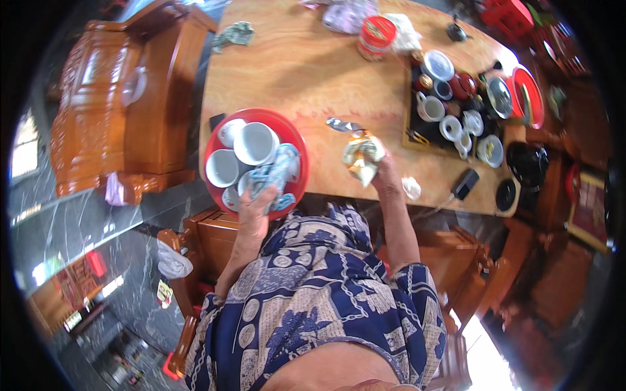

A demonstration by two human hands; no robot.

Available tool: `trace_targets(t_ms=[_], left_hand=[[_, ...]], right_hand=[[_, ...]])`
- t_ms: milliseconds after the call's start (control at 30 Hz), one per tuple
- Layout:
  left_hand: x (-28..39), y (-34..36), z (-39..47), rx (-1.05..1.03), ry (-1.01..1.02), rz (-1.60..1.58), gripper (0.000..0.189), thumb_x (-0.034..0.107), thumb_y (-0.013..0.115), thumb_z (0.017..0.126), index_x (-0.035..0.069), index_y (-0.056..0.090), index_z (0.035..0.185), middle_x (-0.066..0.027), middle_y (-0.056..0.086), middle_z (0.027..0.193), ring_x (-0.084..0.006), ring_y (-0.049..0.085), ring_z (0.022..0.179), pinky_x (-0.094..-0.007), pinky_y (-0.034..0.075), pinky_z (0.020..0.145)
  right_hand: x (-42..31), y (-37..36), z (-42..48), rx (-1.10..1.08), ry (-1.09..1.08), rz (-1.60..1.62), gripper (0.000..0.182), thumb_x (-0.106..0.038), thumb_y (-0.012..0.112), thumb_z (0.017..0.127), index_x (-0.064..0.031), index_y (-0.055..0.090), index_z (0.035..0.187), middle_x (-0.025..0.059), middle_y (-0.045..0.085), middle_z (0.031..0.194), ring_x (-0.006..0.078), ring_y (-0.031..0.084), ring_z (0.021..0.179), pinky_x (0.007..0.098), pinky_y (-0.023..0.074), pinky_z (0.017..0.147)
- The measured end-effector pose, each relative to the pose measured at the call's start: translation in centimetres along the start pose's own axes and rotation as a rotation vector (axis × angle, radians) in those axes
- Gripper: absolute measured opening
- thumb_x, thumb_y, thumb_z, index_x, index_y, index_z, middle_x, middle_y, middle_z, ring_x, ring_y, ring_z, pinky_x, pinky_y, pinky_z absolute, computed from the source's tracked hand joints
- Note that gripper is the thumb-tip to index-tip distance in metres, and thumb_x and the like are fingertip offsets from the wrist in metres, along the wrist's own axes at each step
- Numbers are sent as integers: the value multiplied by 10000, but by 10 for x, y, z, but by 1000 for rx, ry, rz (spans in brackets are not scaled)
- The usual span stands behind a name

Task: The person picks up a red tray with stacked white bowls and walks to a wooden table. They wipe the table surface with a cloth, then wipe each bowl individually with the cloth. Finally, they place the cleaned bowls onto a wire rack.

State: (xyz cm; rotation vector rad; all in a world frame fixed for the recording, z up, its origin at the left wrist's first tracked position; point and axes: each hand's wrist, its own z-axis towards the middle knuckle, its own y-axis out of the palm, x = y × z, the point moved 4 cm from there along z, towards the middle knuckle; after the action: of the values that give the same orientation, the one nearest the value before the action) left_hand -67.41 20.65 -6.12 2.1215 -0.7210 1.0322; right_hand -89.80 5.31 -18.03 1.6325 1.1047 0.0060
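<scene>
My left hand is at the near rim of a red plastic basin, gripping a blue patterned cloth that lies over part of the contents. White cups fill the basin, some resting on their sides. Over the table, my right hand holds a crumpled shiny gold-and-white packet. A strip of silvery foil sticks out at the packet's far left. The fingertips of the right hand are partly hidden by the packet.
Right of my right hand are a white crumpled tissue, a black device with a cable and a dark tray crowded with cups and a teapot. A red-lidded tub stands at the back. Wooden chairs flank the stone-topped table.
</scene>
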Motion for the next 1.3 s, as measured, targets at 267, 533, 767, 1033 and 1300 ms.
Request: trace_targets(t_ms=[267, 533, 767, 1033, 1300], left_hand=[[-28, -39, -25, 65, -78, 20, 357, 111, 710, 764, 34, 566, 1081, -42, 627, 952, -115, 603, 809, -266, 500, 742], [-35, -68, -31, 42, -128, 119, 399, 119, 687, 768, 0, 540, 1119, -37, 603, 977, -98, 570, 858, -235, 454, 783], [32, -144, -40, 248, 177, 65, 428, 183, 674, 791, 27, 507, 1153, -61, 578, 976, -161, 581, 838, -331, 517, 754], [120, -229, -60, 643, 519, -141, 316, 150, 681, 791, 42, 551, 1058, -69, 588, 957, -175, 592, 832, -338, 516, 722], [141, -301, 2, 623, 386, -146, 311, 177, 685, 789, 48, 559, 1042, -55, 582, 935, -148, 580, 824, -321, 508, 702]], right_hand=[[-2, -165, -58, 462, -246, -516, 356, 88, 453, 769, -53, 466, 1095, 43, 576, 912, 138, 584, 813, 281, 511, 696], [-20, -375, -30, 772, -117, -723, 724, 47, 717, 634, -9, 359, 1260, 78, 577, 963, 185, 587, 820, 319, 503, 693], [23, -385, -9, 1099, 155, -1855, 329, -303, 617, 781, -33, 596, 969, 121, 632, 927, 317, 599, 863, 429, 468, 760], [-17, -340, -28, 1180, -59, -1514, 257, -132, 525, 779, 24, 595, 972, 149, 635, 841, 246, 618, 668, 371, 520, 587], [-83, -120, 8, 772, -739, -1059, 408, -83, 453, 727, 32, 535, 1110, 105, 560, 999, 204, 569, 829, 311, 487, 694]])
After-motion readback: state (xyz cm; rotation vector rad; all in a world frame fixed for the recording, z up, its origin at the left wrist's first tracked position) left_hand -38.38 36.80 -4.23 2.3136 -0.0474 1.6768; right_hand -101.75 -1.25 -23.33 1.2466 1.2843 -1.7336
